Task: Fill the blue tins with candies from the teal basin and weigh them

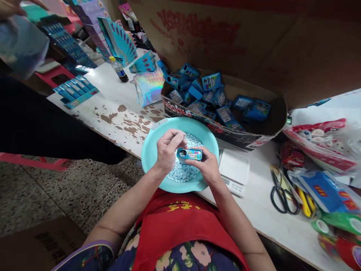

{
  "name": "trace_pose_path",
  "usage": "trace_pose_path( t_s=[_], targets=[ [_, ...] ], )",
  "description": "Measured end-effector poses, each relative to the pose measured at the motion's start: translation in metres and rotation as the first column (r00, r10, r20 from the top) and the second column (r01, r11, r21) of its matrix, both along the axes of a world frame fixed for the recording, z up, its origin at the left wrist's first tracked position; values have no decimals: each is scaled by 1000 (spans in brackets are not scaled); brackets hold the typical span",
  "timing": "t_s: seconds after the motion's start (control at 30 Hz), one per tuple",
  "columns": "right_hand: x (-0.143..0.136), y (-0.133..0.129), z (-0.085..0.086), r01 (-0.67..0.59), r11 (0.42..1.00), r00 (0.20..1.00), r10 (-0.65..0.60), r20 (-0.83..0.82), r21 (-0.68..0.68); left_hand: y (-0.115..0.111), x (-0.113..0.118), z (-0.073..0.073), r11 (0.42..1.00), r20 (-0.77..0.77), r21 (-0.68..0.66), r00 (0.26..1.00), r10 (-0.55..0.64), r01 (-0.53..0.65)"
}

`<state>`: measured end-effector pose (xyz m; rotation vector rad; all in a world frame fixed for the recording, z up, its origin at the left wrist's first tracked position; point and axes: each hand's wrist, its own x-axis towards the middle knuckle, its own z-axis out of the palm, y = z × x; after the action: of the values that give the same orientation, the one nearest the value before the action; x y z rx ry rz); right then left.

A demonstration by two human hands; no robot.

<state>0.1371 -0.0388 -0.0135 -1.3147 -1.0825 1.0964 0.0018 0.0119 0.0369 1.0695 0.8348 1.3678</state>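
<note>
My right hand [208,165] grips a small blue candy tin [191,154] with a dark round spot at its left end. Beside that end, my left hand [168,149] is closed, thumb and fingers pressed together; what they hold, if anything, is hidden. Both hands are over a turquoise basin [150,150], in which many small pale blue candies [183,172] lie. Behind the basin, an open cardboard box [245,141] holds several more blue tins [211,81].
Right of the basin are a white scale [234,167], black scissors [282,195], a yellow cutter [307,202] and tape rolls [342,223]. A bottle [120,71] and display cartons [76,91] stand left on the worn table [113,109]. Another person in dark clothes [42,124] is at left.
</note>
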Motion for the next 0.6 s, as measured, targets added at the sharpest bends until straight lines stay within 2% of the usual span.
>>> trace_pose_path(
  t_s=[0.07,0.1,0.13,0.17,0.2,0.23,0.27,0.3,0.33,0.43,0.53,0.6],
  targets=[
    [13,-7,7,67,998,997,-66,-41,0,5,-12,0,999,-89,14,995,33,-31],
    [23,-12,10,117,993,991,-116,-62,10,8,-21,-2,1000,-197,9,980,-4,5],
    [36,-18,13,180,983,981,-177,-79,32,9,-30,-6,995,-347,-5,933,-91,96],
    [50,-24,15,259,964,964,-252,-89,68,10,-40,-11,974,-518,-33,830,-208,223],
    [64,-30,16,344,932,938,-335,-92,112,10,-48,-18,930,-676,-76,667,-312,359],
    [79,-36,14,426,891,905,-417,-89,155,9,-56,-26,881,-795,-116,489,-359,458],
    [93,-41,10,494,849,869,-489,-75,188,7,-61,-33,851,-870,-143,346,-351,505],
    [105,-45,3,546,813,835,-549,-48,205,5,-65,-40,849,-913,-150,258,-315,507],
    [115,-48,-5,577,791,809,-588,-11,204,3,-65,-46,868,-935,-144,221,-276,475],
    [132,-53,-32,613,775,770,-630,103,152,-2,-59,-54,910,-945,-137,224,-239,392],
    [138,-58,-50,618,777,759,-630,163,122,-4,-51,-54,891,-953,-122,200,-228,438],
    [142,-64,-54,594,792,783,-610,120,144,-4,-49,-53,886,-962,-113,172,-211,451]
  ],
)
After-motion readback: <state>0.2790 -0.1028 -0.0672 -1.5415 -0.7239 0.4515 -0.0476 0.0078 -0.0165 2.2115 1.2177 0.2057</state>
